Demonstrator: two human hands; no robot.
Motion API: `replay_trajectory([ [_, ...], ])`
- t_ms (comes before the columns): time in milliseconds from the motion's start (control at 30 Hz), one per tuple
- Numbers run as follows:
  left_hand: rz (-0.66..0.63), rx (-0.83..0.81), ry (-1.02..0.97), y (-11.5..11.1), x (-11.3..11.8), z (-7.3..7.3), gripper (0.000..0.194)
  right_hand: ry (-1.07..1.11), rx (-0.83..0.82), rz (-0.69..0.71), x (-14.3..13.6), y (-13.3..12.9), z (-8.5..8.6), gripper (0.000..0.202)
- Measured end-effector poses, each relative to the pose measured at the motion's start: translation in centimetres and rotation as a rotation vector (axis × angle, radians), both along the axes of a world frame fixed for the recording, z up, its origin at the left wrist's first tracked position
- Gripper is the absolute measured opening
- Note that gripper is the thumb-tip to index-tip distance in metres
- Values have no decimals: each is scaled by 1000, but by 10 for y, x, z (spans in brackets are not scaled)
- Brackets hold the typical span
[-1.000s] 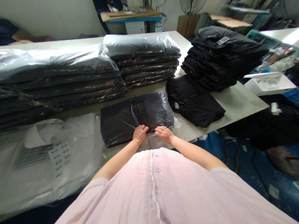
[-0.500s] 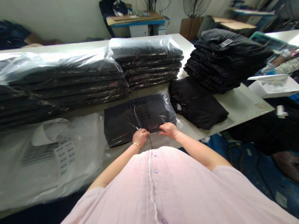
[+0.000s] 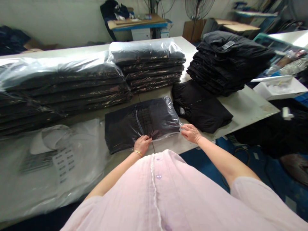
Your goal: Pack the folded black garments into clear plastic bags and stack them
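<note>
A folded black garment in a clear plastic bag (image 3: 122, 125) lies flat on the table in front of me. My left hand (image 3: 142, 144) is closed on the bag's near edge, around its middle. At the bag's near right corner, my right hand (image 3: 191, 132) pinches the loose clear plastic. Just right of the bag lies a folded black garment without a bag (image 3: 204, 109). Flat bags (image 3: 89, 141) of clear plastic are spread at the left, with a curled white strip (image 3: 39, 141) and a sheet of printed labels (image 3: 64, 163) on them.
Two stacks of bagged black garments, one at the left (image 3: 91, 86) and one at the centre (image 3: 154, 69), stand along the back. A tall pile of black garments (image 3: 223, 64) rises behind right. A white box (image 3: 276, 88) sits at the far right.
My right hand has moved right, from the bag's near edge to its corner, pulling the loose plastic outward. My left hand stays on the near edge. The view has shifted slightly.
</note>
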State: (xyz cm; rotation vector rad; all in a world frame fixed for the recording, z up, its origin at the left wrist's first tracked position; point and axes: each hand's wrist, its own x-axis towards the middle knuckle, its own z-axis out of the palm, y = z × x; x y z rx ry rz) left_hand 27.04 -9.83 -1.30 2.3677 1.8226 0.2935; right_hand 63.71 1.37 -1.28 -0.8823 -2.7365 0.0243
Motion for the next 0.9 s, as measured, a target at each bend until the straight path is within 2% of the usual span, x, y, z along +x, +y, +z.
replay_trajectory([
  [67, 9, -23, -4, -1, -1, 1, 29, -12, -9, 66, 2, 3, -1, 21],
  [167, 28, -96, -6, -2, -2, 2, 29, -99, -134, 104, 6, 12, -1, 25],
  [300, 98, -203, 5, -3, -1, 5, 28, -159, -319, -99, 6, 20, 3, 21],
  [367, 137, -228, 8, -1, 0, 8, 28, -108, -383, -173, 5, 22, 3, 18],
  [433, 153, -251, -1, 1, -1, 11, 28, -28, -452, -185, 5, 24, 2, 15],
  [567, 97, -283, -59, 5, -5, 15, 29, 208, -554, -227, 6, 27, -6, 11],
  [667, 127, -254, -86, 4, -6, 12, 30, 398, -613, -286, 4, 26, -11, 14],
  [767, 147, -214, -129, 2, -7, 6, 28, 430, -619, -274, 0, 22, -9, 14],
  [900, 115, -209, -237, 3, -9, 1, 28, 227, -450, -138, -3, 22, 5, 11],
])
